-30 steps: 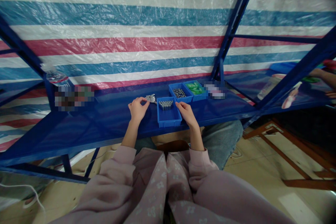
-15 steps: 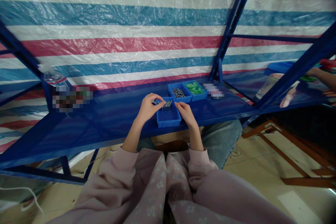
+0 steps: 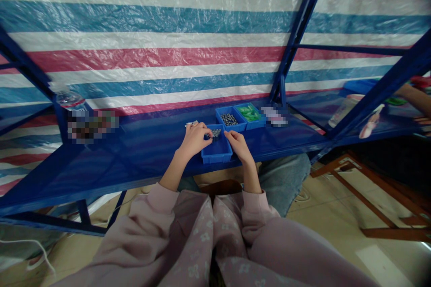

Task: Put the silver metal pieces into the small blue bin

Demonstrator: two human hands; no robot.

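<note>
A blue plastic bin (image 3: 217, 158) sits near the table's front edge, with small metal parts (image 3: 215, 133) heaped at its far end. Over its left wall reaches my left hand (image 3: 195, 140), thumb and fingers curled together beside the metal parts; what is between the fingertips is hidden. My right hand (image 3: 239, 145) is closed in a pinch at the bin's right rim. Whether it grips the rim or a tiny part cannot be seen. Just beyond my left hand lies a small pale, shiny piece (image 3: 191, 123), partly covered by the knuckles.
Behind stand a blue bin of dark screw-like parts (image 3: 229, 119) and a bin of green pieces (image 3: 248, 112). A water bottle (image 3: 70, 100) is by the left post. Blue frame bars (image 3: 286, 63) rise on the right, where another person's arm (image 3: 415, 98) shows.
My left hand has turned and lowered slightly at the bin's left wall, fingers now curled closer to the metal parts. A small pale piece now shows beyond it. My right hand has stayed put.
</note>
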